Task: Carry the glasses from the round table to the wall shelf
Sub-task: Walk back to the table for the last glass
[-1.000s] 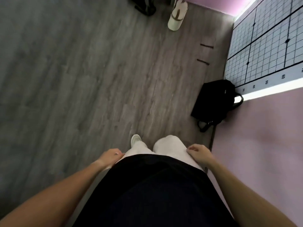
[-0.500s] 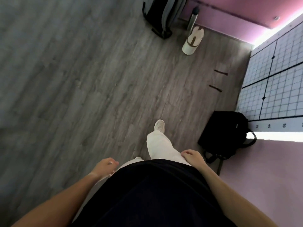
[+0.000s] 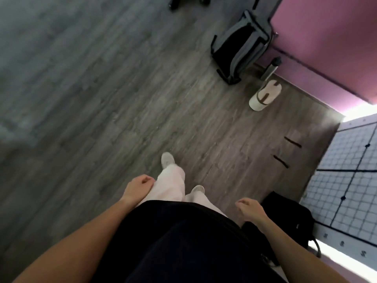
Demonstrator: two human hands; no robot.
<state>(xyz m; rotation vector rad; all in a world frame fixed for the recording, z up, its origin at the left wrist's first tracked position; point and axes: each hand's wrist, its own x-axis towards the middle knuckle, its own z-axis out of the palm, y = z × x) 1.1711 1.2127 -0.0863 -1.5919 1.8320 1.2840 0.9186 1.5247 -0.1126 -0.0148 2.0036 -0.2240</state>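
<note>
I am looking straight down at a grey wood floor while walking. No glasses, round table or wall shelf show in the head view. My left hand (image 3: 138,185) hangs beside my left leg with the fingers curled loosely and nothing in it. My right hand (image 3: 250,209) swings at my right side, fingers also loosely curled, holding nothing. My white trousers and pale shoes (image 3: 167,159) are below, left foot forward.
A black bag (image 3: 285,219) lies on the floor just right of my right hand. A grey and black backpack (image 3: 240,48), a metal bottle (image 3: 271,68) and a white cap (image 3: 265,94) sit by the pink wall ahead. A gridded white panel (image 3: 350,180) is at the right.
I have stepped forward: the left foot now leads, the view has swung so the backpack, bottle and cap came closer, and the black bag slid down to my right hand.
</note>
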